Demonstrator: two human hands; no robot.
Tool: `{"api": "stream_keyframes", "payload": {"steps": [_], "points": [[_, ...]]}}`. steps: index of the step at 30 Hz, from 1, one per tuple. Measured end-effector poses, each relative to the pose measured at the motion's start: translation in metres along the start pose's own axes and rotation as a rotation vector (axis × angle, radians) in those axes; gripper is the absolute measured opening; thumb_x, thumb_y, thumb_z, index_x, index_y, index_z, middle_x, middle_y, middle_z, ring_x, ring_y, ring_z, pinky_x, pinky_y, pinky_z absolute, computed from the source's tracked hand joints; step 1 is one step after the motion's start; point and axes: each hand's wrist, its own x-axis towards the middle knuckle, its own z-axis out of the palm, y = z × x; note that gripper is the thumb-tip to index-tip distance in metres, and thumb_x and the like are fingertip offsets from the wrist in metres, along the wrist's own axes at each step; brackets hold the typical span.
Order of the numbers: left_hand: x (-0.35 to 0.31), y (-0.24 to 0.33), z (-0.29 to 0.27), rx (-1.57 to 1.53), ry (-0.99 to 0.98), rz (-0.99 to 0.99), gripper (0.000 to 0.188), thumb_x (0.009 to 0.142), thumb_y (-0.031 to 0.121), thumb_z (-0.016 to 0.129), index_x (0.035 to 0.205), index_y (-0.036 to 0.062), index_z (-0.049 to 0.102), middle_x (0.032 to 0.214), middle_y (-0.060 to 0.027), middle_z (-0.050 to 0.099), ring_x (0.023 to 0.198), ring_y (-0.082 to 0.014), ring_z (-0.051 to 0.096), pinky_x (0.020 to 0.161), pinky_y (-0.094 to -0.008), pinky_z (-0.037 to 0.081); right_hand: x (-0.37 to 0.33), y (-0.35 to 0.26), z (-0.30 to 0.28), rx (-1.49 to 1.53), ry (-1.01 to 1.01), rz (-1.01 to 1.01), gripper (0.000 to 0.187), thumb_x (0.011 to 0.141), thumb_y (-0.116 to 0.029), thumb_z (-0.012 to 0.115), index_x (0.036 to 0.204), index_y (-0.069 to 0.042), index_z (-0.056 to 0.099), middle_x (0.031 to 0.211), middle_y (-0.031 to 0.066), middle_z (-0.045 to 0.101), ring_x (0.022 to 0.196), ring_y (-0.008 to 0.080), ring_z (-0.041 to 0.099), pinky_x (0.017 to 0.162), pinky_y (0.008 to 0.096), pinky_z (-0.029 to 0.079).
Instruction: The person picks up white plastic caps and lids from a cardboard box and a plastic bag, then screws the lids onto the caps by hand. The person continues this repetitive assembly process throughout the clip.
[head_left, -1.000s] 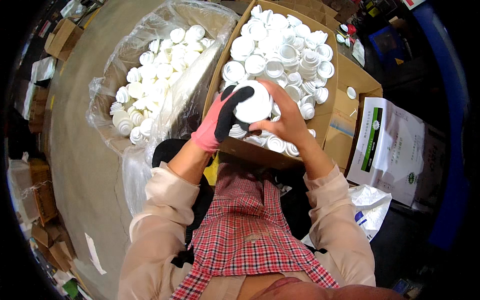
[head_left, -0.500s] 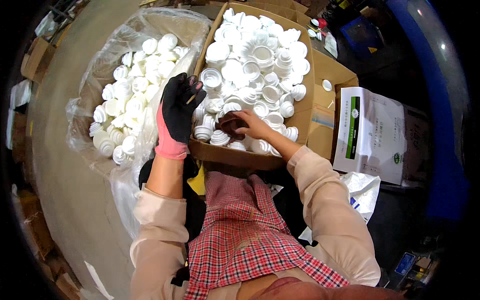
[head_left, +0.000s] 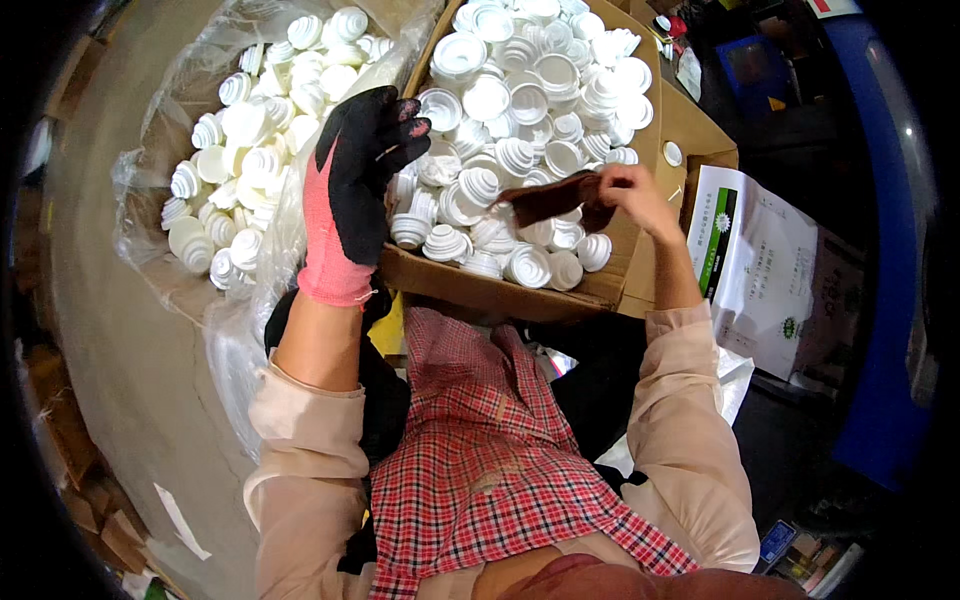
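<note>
My bare right hand [head_left: 640, 198] is closed on one end of a limp brown cloth [head_left: 548, 202]. The cloth stretches leftward over the near part of a cardboard box [head_left: 480, 290] heaped with white round plastic pieces [head_left: 528, 103], many of them ridged like stepped caps. My left hand [head_left: 360, 175] wears a black-coated pink glove. Its fingers are apart and bent a little, with nothing in them. It is raised over the box's left edge, close to the white pieces.
To the left, a clear plastic liner [head_left: 150, 145] surrounds another heap of white pieces [head_left: 262, 125]. A white printed carton [head_left: 765, 270] stands at the right beside an open cardboard flap [head_left: 700, 140]. A blue panel [head_left: 890, 230] rises at the far right.
My right hand has moved right with the brown cloth, which now hangs stretched out instead of bunched on the pieces. The gloved left hand stays raised and open. The view has shifted slightly.
</note>
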Motion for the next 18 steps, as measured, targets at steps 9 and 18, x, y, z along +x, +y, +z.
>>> {"api": "stream_keyframes", "payload": {"steps": [9,18], "points": [[0.004,-0.013,-0.004,0.001,-0.026,-0.027,0.041,0.101,0.027,0.04,0.131,-0.0005,0.048,0.124,-0.0178,0.059,0.109,-0.0304,0.061,0.098,-0.0437,0.048,-0.013,0.015,0.006,0.297,-0.205,0.034,0.013,0.08,-0.002,0.063,0.093,-0.001,0.066,0.09,0.006,0.064,0.081,0.0131,0.06,0.07,0.0282,0.05],[-0.002,-0.022,0.021,0.13,-0.013,-0.167,0.041,0.101,0.024,0.041,0.132,-0.002,0.046,0.122,-0.0163,0.056,0.111,-0.0286,0.058,0.098,-0.0452,0.048,0.009,0.173,-0.08,0.24,0.504,0.353,0.023,0.083,-0.009,0.063,0.104,-0.003,0.066,0.095,0.0071,0.068,0.088,0.0166,0.065,0.07,0.0294,0.053]]}}
